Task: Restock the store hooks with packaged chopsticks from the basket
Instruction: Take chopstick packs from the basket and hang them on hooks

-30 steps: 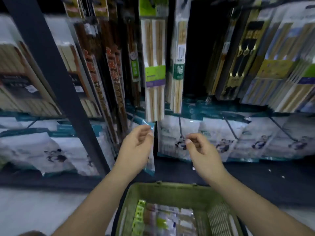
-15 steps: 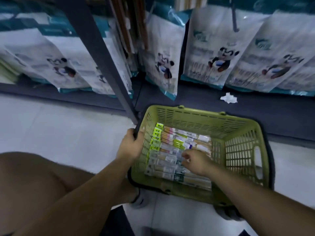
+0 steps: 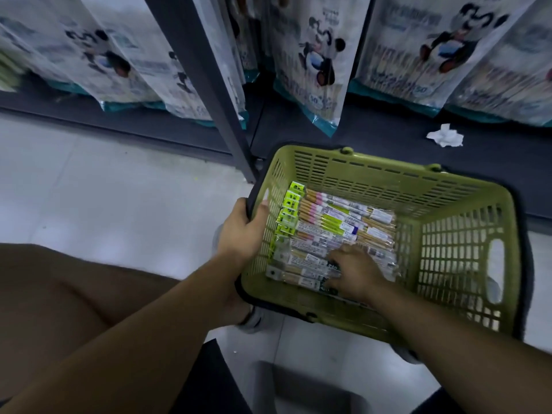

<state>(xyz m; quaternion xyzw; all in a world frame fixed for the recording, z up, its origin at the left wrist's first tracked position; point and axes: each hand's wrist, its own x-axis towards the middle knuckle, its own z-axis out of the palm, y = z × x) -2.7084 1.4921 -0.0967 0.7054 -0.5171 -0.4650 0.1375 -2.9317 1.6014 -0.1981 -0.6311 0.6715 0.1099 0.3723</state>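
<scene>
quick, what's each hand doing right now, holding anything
Left hand: closed, gripping the left rim of the basket.
Right hand: fingers down on the chopstick packs in the basket; cannot tell whether it grips one.

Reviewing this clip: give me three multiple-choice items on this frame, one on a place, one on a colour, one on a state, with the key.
1. Where does the crumpled white paper lie?
A. on the dark shelf base beyond the basket
B. inside the basket
C. on the pale floor tiles

2. What colour is the basket?
A. blue
B. green
C. red

3. What is the left hand doing?
A. hanging free
B. lifting a pack to a hook
C. gripping the basket's left rim

Key:
1 A: the paper sits on the dark base, below the hanging packs.
2 B: its slotted walls are green.
3 C: it wraps the rim, while the right hand rests on the chopstick packs inside.
</scene>
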